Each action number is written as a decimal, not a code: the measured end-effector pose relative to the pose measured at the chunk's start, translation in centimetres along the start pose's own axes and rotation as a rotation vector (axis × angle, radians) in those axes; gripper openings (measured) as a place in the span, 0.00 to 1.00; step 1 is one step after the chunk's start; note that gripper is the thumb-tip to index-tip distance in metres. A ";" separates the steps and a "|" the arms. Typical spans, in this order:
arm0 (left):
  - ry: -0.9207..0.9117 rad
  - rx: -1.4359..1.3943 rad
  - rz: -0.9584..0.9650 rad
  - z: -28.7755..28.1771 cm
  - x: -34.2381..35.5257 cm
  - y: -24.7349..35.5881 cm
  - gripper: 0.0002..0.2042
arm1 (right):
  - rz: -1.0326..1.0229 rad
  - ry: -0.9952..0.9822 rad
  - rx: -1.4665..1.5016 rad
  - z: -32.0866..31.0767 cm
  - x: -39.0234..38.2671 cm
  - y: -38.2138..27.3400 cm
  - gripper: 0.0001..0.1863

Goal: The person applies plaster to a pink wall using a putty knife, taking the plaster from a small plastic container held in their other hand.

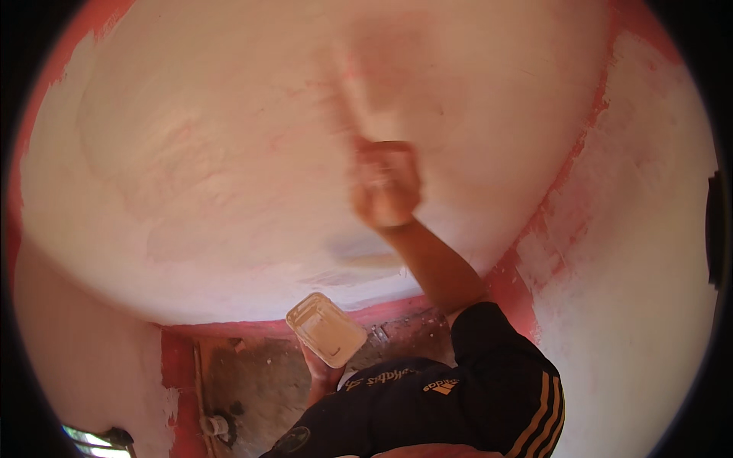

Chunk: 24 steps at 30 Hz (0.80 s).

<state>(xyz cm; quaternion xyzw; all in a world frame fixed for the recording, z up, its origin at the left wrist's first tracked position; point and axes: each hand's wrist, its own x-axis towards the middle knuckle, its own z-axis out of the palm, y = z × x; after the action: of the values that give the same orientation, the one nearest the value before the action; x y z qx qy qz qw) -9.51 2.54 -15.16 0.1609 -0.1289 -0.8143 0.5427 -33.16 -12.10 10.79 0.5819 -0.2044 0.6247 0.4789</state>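
Note:
My right hand (385, 183) is raised against a pale painted wall (214, 153), closed around a motion-blurred tool that looks like a paintbrush (351, 99), its head reaching up over a faint pinkish patch. My left hand (324, 366) holds a pale rectangular plastic container (327, 328) low near my body, tilted toward the camera, with whitish residue inside. The container partly hides the fingers of that hand.
Red borders (177, 389) edge the wall, and further pale wall surfaces (626, 229) stand at both sides. Below is a dirty, debris-strewn floor (252, 389) with a small round object (217, 427). A bright opening (99, 446) shows at the lower left.

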 end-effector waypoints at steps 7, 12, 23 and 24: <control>0.060 0.197 0.092 -0.5 -0.7 -0.1 0.25 | 0.210 0.042 -0.930 -16.0 0.8 11.9 0.11; 0.026 0.129 0.041 -2.4 0.2 -0.5 0.29 | 0.546 0.050 -0.046 -7.5 -3.1 5.1 0.16; 0.047 0.146 -0.101 -7.3 -0.5 1.2 0.31 | 0.576 0.292 -0.132 -11.9 -7.6 -2.1 0.06; 0.041 0.147 -0.119 -7.6 -0.2 1.2 0.31 | 0.736 0.425 -0.213 -15.5 -6.8 -0.2 0.08</control>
<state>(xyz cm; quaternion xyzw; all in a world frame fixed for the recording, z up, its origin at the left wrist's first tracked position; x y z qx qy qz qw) -5.36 2.05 -21.64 0.2244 -0.1673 -0.8299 0.4826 -42.20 -1.83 0.78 0.2761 -0.3583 0.8351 0.3130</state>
